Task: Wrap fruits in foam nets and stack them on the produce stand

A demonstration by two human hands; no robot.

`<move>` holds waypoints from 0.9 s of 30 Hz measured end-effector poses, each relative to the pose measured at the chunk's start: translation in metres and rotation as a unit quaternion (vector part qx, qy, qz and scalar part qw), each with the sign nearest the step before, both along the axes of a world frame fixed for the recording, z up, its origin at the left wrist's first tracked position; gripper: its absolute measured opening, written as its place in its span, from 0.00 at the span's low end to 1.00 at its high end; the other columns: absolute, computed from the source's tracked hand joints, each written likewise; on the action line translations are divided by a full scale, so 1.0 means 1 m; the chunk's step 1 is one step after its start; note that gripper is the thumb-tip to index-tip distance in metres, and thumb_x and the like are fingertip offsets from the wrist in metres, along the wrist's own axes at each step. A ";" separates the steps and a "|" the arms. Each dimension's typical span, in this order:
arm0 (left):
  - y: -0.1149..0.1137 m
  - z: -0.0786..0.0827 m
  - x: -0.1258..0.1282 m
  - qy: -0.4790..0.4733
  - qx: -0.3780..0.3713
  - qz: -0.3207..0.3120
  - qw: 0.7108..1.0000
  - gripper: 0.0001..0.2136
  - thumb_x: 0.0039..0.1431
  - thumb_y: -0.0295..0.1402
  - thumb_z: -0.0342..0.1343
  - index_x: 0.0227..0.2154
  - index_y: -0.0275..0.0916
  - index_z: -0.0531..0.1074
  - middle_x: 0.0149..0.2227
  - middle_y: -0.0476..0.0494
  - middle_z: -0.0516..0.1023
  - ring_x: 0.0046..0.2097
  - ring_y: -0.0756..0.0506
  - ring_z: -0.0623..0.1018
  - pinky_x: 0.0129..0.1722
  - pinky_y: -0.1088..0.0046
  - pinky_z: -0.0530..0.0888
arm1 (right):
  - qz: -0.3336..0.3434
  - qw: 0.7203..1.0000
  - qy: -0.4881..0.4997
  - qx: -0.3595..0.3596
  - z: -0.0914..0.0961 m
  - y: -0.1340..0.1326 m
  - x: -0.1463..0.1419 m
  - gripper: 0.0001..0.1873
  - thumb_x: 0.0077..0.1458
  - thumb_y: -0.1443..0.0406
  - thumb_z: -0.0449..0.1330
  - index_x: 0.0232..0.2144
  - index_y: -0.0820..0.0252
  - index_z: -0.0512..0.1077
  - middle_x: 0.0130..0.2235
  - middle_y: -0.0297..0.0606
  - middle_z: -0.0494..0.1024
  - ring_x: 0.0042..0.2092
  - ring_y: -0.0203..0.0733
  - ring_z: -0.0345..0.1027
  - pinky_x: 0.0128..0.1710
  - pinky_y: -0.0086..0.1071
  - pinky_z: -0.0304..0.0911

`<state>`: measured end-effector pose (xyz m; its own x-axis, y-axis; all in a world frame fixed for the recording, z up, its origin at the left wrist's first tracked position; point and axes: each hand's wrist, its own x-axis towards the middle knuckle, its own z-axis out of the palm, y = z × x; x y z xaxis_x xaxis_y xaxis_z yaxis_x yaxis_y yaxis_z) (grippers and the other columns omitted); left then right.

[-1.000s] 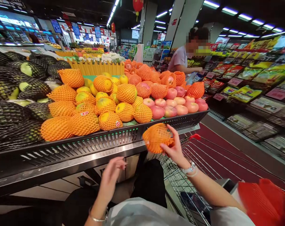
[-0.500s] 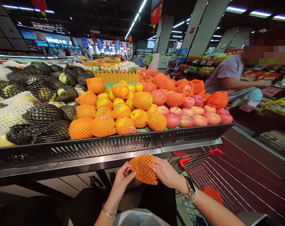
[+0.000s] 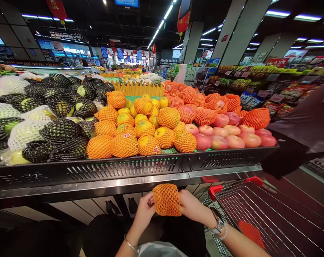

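**Both hands on a netted orange fruit below the produce stand**

The left hand (image 3: 144, 211) and the right hand (image 3: 192, 208) meet low and near, just in front of the steel edge of the display stand. Between them sits a round fruit wrapped in orange foam netting (image 3: 166, 200). The fingers of each hand are curled in against its sides, left fingers on its left edge and right fingers on its right, so both hands have hold of it; whether the netting is being pulled at cannot be told from this angle. A thin silver bracelet (image 3: 130, 245) circles the left wrist and a wristwatch (image 3: 218, 227) the right.

Just right of the hands stands a wire shopping cart with red handle ends (image 3: 271, 214), and a piece of orange netting (image 3: 251, 233) lies in it.

Above and beyond the hands, the black perforated display tray (image 3: 130, 166) carries a pile of orange-netted citrus fruits (image 3: 140, 130) in the middle, bare pink-red apples (image 3: 231, 137) to the right, and fruits in black foam netting (image 3: 57, 125) to the left. A person's grey sleeve (image 3: 309, 121) enters at the far right edge.
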<state>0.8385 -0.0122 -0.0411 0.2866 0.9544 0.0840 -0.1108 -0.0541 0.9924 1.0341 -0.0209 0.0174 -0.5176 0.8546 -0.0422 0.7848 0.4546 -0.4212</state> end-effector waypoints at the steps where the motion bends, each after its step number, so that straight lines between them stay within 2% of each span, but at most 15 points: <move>1: 0.000 -0.001 0.000 0.014 -0.006 -0.007 1.000 0.10 0.47 0.39 0.66 0.27 0.37 0.80 0.27 0.43 0.80 0.30 0.45 0.76 0.34 0.72 0.73 | -0.005 0.999 0.046 -0.006 0.002 0.000 -0.002 0.08 0.56 0.70 0.56 0.32 0.59 0.75 0.31 0.37 0.80 0.30 0.39 0.73 0.32 0.28 0.64; 3: -0.002 -0.003 -0.003 0.047 0.007 -0.019 0.999 0.10 0.48 0.39 0.66 0.28 0.37 0.81 0.27 0.42 0.81 0.30 0.44 0.76 0.34 0.71 0.72 | -0.016 0.987 0.163 -0.001 0.004 0.001 -0.007 0.07 0.57 0.69 0.56 0.34 0.60 0.75 0.35 0.39 0.80 0.35 0.39 0.74 0.36 0.28 0.67; 5: -0.006 -0.003 -0.009 0.065 0.053 -0.007 0.996 0.11 0.51 0.40 0.63 0.27 0.37 0.82 0.26 0.40 0.81 0.30 0.43 0.77 0.32 0.71 0.72 | -0.001 0.972 0.236 0.005 0.005 0.003 -0.013 0.07 0.58 0.68 0.57 0.35 0.60 0.76 0.40 0.41 0.79 0.43 0.41 0.73 0.45 0.31 0.68; 7: -0.009 -0.002 -0.017 0.061 0.114 0.022 0.991 0.11 0.53 0.40 0.62 0.29 0.38 0.83 0.28 0.38 0.82 0.31 0.42 0.78 0.33 0.71 0.73 | 0.058 0.971 0.229 -0.022 0.006 0.005 -0.017 0.07 0.59 0.67 0.57 0.35 0.59 0.76 0.41 0.40 0.79 0.46 0.41 0.72 0.50 0.33 0.67; 9: -0.012 -0.003 -0.026 0.044 0.165 0.063 0.983 0.10 0.52 0.40 0.63 0.31 0.40 0.83 0.31 0.38 0.83 0.33 0.41 0.80 0.35 0.70 0.75 | 0.117 0.973 0.191 -0.055 0.012 0.007 -0.018 0.09 0.61 0.66 0.56 0.34 0.58 0.77 0.37 0.38 0.80 0.43 0.40 0.74 0.49 0.33 0.68; 10: -0.013 -0.004 -0.031 0.033 0.178 0.090 0.979 0.09 0.51 0.39 0.64 0.31 0.40 0.83 0.31 0.38 0.83 0.33 0.41 0.80 0.36 0.69 0.76 | 0.120 0.974 0.185 -0.056 0.017 0.009 -0.017 0.10 0.62 0.65 0.55 0.34 0.58 0.77 0.35 0.38 0.80 0.40 0.40 0.74 0.46 0.32 0.69; 12: -0.014 -0.011 -0.042 0.005 0.171 0.156 0.973 0.09 0.45 0.39 0.67 0.29 0.40 0.83 0.30 0.39 0.83 0.34 0.40 0.80 0.36 0.67 0.77 | 0.058 0.973 0.221 -0.009 0.038 0.015 -0.012 0.13 0.64 0.64 0.53 0.35 0.59 0.77 0.33 0.37 0.80 0.35 0.39 0.75 0.39 0.30 0.69; 14: -0.014 -0.020 -0.053 -0.036 0.121 0.234 0.964 0.10 0.39 0.38 0.71 0.26 0.39 0.82 0.27 0.40 0.82 0.31 0.41 0.80 0.33 0.68 0.77 | -0.032 0.952 0.292 0.082 0.071 0.025 -0.011 0.12 0.64 0.63 0.53 0.38 0.59 0.77 0.32 0.37 0.81 0.34 0.38 0.74 0.37 0.31 0.69; 15: -0.013 -0.026 -0.058 -0.057 0.091 0.267 0.958 0.10 0.36 0.37 0.72 0.24 0.39 0.82 0.26 0.41 0.81 0.29 0.42 0.79 0.30 0.69 0.76 | -0.054 0.939 0.316 0.125 0.090 0.032 -0.013 0.12 0.64 0.62 0.53 0.39 0.58 0.76 0.33 0.37 0.81 0.35 0.39 0.75 0.38 0.31 0.69; 16: -0.013 -0.031 -0.063 -0.074 0.066 0.295 0.950 0.10 0.36 0.37 0.72 0.22 0.38 0.81 0.24 0.42 0.81 0.28 0.43 0.78 0.28 0.71 0.75 | -0.058 0.931 0.320 0.163 0.112 0.042 -0.018 0.12 0.64 0.61 0.54 0.40 0.58 0.76 0.34 0.37 0.81 0.36 0.39 0.75 0.39 0.32 0.69; 17: -0.013 -0.036 -0.067 -0.086 0.047 0.315 0.944 0.10 0.37 0.38 0.71 0.21 0.37 0.80 0.23 0.43 0.80 0.26 0.44 0.77 0.27 0.72 0.75 | -0.050 0.935 0.296 0.188 0.133 0.054 -0.027 0.12 0.64 0.60 0.54 0.41 0.58 0.75 0.38 0.38 0.81 0.40 0.41 0.75 0.43 0.34 0.69; 19: -0.015 -0.043 -0.073 -0.093 0.029 0.338 0.936 0.11 0.40 0.39 0.69 0.21 0.36 0.79 0.22 0.43 0.79 0.26 0.46 0.76 0.27 0.73 0.74 | -0.035 0.948 0.214 0.233 0.171 0.086 -0.052 0.13 0.63 0.60 0.54 0.42 0.59 0.75 0.44 0.39 0.80 0.46 0.44 0.73 0.49 0.38 0.66; 21: -0.020 -0.046 -0.076 -0.090 0.021 0.350 0.932 0.11 0.40 0.38 0.68 0.21 0.35 0.79 0.23 0.44 0.79 0.26 0.46 0.76 0.28 0.72 0.75 | -0.073 0.960 0.108 0.247 0.198 0.128 -0.082 0.16 0.64 0.59 0.53 0.44 0.65 0.74 0.42 0.43 0.79 0.45 0.47 0.73 0.49 0.42 0.65; 24: -0.027 -0.047 -0.079 -0.090 0.010 0.363 0.927 0.07 0.41 0.34 0.67 0.23 0.35 0.79 0.24 0.44 0.80 0.28 0.46 0.77 0.30 0.72 0.75 | -0.186 0.961 -0.050 0.200 0.210 0.194 -0.121 0.22 0.63 0.58 0.54 0.44 0.76 0.74 0.45 0.55 0.76 0.50 0.56 0.70 0.51 0.45 0.63; 27: -0.031 -0.048 -0.086 -0.099 0.004 0.376 0.921 0.07 0.40 0.32 0.66 0.26 0.35 0.80 0.27 0.44 0.81 0.31 0.45 0.78 0.33 0.71 0.77 | -0.227 0.958 -0.089 0.154 0.200 0.242 -0.138 0.23 0.60 0.61 0.58 0.45 0.83 0.72 0.48 0.59 0.73 0.54 0.58 0.67 0.53 0.43 0.59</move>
<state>0.7526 -0.0433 -0.0895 -0.4769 0.8761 0.0706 -0.2189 -0.1962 0.9558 0.8960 0.2214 0.2174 -0.0988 0.9759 0.1946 0.9776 0.1317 -0.1641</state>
